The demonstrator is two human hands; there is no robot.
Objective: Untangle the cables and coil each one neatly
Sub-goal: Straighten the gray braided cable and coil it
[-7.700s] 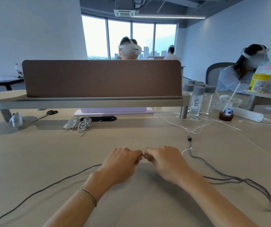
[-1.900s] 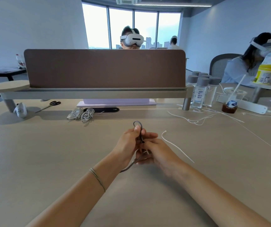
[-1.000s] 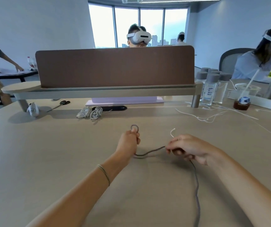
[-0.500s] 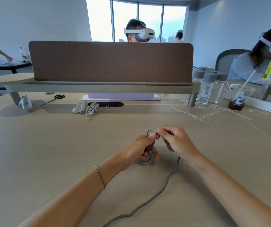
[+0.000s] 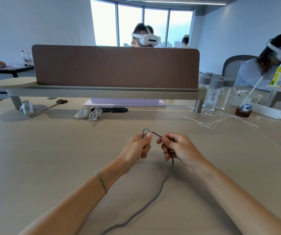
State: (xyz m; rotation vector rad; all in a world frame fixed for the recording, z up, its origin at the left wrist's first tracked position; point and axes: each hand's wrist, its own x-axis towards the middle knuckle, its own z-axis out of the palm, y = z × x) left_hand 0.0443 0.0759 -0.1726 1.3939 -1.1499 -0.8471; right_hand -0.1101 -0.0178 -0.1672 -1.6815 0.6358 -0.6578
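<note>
We're holding the grey cable (image 5: 160, 189) mid-frame, just above the counter (image 5: 51, 158). L hand (image 5: 136, 150) is curled round a small loop, pinching it w/ thumb; R hand (image 5: 178, 148) is pinching the strand beside it. The rest is trailing to the bottom edge. Two white coils (image 5: 89, 113) are lying upper left of centre.

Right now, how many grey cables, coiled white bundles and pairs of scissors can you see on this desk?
Grey cable, gripped by left hand and right hand: 1
Coiled white bundles: 2
Scissors: 1
Total: 4
</note>
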